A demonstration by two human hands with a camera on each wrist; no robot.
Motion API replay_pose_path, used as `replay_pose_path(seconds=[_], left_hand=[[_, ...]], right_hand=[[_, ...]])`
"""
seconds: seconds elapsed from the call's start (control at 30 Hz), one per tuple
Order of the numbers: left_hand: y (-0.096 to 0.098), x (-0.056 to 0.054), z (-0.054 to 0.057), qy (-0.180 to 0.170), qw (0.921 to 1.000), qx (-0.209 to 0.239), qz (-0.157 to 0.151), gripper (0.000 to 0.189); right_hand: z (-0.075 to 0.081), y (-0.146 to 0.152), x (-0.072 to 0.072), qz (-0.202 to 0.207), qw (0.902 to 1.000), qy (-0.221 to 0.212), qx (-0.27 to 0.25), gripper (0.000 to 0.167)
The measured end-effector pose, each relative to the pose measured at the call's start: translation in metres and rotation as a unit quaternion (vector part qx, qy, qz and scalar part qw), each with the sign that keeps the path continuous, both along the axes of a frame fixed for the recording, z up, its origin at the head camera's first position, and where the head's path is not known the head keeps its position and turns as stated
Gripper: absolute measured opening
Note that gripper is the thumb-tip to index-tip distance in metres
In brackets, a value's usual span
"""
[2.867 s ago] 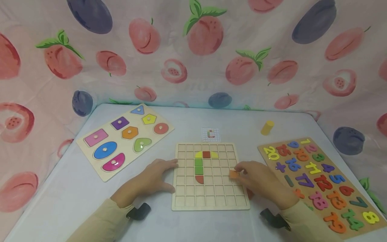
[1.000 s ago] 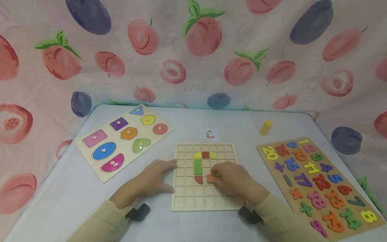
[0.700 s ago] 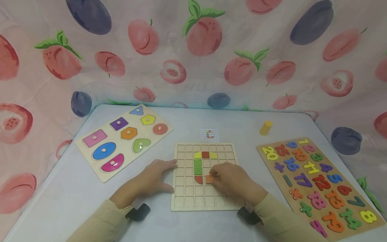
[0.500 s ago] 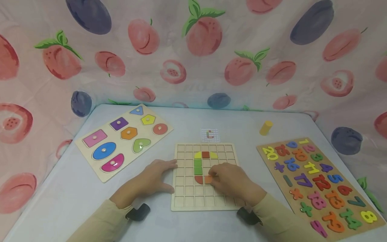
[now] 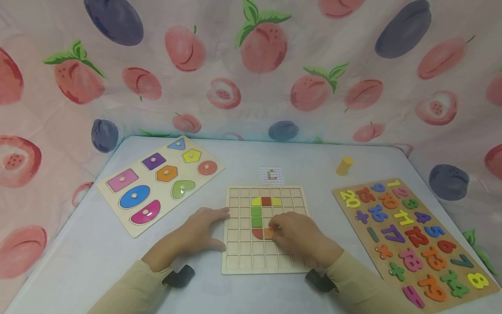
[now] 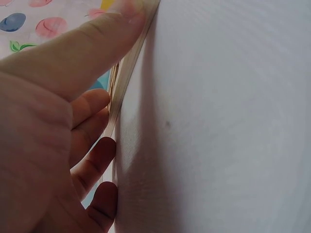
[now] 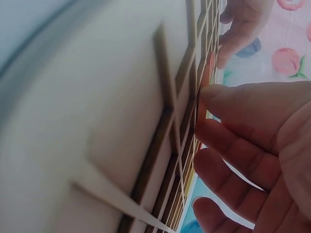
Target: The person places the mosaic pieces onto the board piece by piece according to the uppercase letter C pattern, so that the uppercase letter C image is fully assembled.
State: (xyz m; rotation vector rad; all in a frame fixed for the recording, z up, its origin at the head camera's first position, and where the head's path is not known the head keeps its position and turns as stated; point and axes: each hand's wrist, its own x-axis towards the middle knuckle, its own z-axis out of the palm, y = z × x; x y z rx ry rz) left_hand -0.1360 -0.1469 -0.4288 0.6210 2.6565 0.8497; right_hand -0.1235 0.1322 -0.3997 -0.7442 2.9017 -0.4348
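Observation:
A wooden grid board point(image 5: 282, 262) lies mid-table. On it sit two yellow quarter-rounds either side of a dark red square point(image 5: 266, 201), green tiles point(image 5: 256, 216) below and a red quarter-round point(image 5: 257, 234) at the bottom. My right hand point(image 5: 301, 234) pinches an orange square tile point(image 5: 268, 233) between thumb and forefinger, low against the cell right of the red quarter-round. Whether it is fully seated cannot be made out. My left hand point(image 5: 196, 231) rests at the board's left edge, fingers spread; in the left wrist view its thumb point(image 6: 97, 41) touches that edge.
Behind the board lies a small pattern card point(image 5: 271, 175). To the left is a knobbed shape puzzle point(image 5: 192, 173), to the right a number puzzle point(image 5: 386, 229). A yellow cylinder point(image 5: 344, 166) stands at the back right. A fruit-print cloth point(image 5: 251, 100) hangs behind.
My right hand has carried the orange tile left from the board's right edge, then down and slightly left to beside the red quarter-round. The left hand stays in place.

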Motion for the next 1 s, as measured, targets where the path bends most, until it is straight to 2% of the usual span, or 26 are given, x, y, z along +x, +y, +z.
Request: replay_pose_path(seconds=[0.4, 0.5, 0.7, 1.0], left_hand=[[-0.001, 0.000, 0.000, 0.009, 0.9999, 0.001, -0.008, 0.081], [-0.001, 0.000, -0.001, 0.006, 1.0000, 0.002, -0.007, 0.081], [-0.001, 0.000, -0.004, 0.007, 0.9999, 0.000, -0.008, 0.081], [-0.001, 0.001, -0.002, 0.004, 1.0000, 0.000, -0.003, 0.081]], right_hand=[[-0.001, 0.003, -0.001, 0.003, 0.9999, -0.006, -0.012, 0.019], [-0.001, 0.004, -0.001, -0.019, 0.9993, -0.028, -0.015, 0.022], [0.003, 0.016, 0.000, -0.089, 0.9929, -0.077, -0.018, 0.028], [0.008, 0.048, 0.005, -0.132, 0.9866, -0.093, -0.020, 0.031]])
